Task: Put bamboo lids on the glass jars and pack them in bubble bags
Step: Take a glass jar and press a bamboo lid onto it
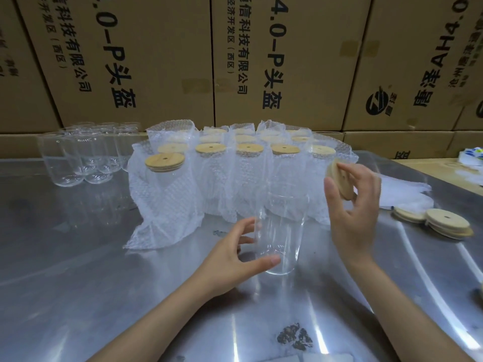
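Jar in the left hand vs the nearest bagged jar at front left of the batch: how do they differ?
The held jar, gripped low by the left hand, is open-topped; the bagged jar wears a bamboo lid. The held jar is bare glass; the bagged jar sits inside a bubble bag. The held jar's lid is in the right hand, tilted beside its mouth. Both are clear, upright and stand on the metal table.

Both forearms bare to the frame edge; left hand (230, 259) and right hand (352, 205) ungloved, ringless
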### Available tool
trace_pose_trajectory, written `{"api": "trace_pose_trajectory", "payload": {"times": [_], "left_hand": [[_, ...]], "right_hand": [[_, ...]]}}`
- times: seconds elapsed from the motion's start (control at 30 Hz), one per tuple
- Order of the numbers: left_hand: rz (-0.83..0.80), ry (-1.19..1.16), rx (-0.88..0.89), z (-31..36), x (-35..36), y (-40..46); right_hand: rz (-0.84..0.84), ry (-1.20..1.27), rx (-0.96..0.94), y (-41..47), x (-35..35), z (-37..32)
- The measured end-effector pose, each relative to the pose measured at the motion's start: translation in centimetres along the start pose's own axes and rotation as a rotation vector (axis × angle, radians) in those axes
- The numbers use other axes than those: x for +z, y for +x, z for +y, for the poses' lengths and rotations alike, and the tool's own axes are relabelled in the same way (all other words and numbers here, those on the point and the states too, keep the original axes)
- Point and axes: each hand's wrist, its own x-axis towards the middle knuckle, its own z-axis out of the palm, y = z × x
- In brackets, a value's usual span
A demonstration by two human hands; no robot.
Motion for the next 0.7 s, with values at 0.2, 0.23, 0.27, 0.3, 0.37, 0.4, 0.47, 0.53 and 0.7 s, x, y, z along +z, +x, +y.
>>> {"api": "trace_pose_trajectory", "payload": {"times": [0.2, 0.23, 0.27, 0.3, 0.37, 0.4, 0.47, 0.53, 0.7], "left_hand": [[-0.029, -0.072, -0.019, 0.0, 1.1, 0.3], [-0.027, -0.075, -0.017, -0.1, 1.0, 0.3], [-0.026, -0.073, -0.015, -0.1, 1.0, 0.3], [-0.027, -0.069, -0.013, -0.1, 1.0, 0.3], [-0.024, -0.060, -0.008, -0.1, 1.0, 0.3], [-0.022, -0.055, -0.005, 0.0, 1.0, 0.3], [-0.023, -0.048, 0.002, 0.1, 1.0, 0.2], [-0.026, -0.039, 0.007, 0.2, 1.0, 0.2], [-0.028, -0.045, 0.005, 0.6, 1.0, 0.1]], "right_hand": [[-0.174, 0.197, -0.110, -0.5, 1.7, -3.3], [-0.203, 0.209, -0.124, -0.6, 1.8, -3.5], [-0.231, 0.222, -0.131, -0.6, 1.9, -3.7], [-0.257, 0.237, -0.134, -0.6, 2.0, -3.8], [-0.290, 0.256, -0.144, -0.6, 2.0, -3.9], [-0.302, 0.259, -0.152, -0.5, 2.1, -4.0], [-0.329, 0.258, -0.157, -0.3, 2.1, -4.0], [-0.366, 0.243, -0.161, -0.3, 2.2, -4.0], [-0.437, 0.201, -0.172, -0.4, 2.1, -4.2]]}}
